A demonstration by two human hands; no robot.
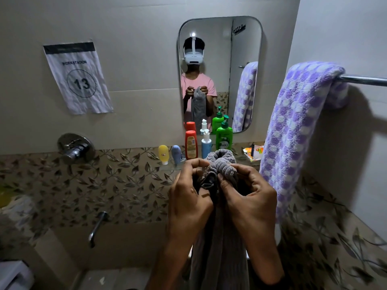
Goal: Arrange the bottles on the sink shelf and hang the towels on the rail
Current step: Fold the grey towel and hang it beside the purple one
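left hand [189,197] + right hand [250,195]: both pinching grey towel [222,164] | purple towel [299,126] already over rail [364,80] | bottles lined up on shelf [169,167]

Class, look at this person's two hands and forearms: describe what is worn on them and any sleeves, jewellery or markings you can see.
Both the left hand and the right hand are bare: no gloves, rings, watch or wristbands show. The forearms are uncovered down to the bottom edge of the picture, with no sleeve reaching them. The reflection in the mirror shows a short-sleeved pink T-shirt and a white headset.

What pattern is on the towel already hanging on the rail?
Purple and white checks on the hanging towel, clearest in the head view.
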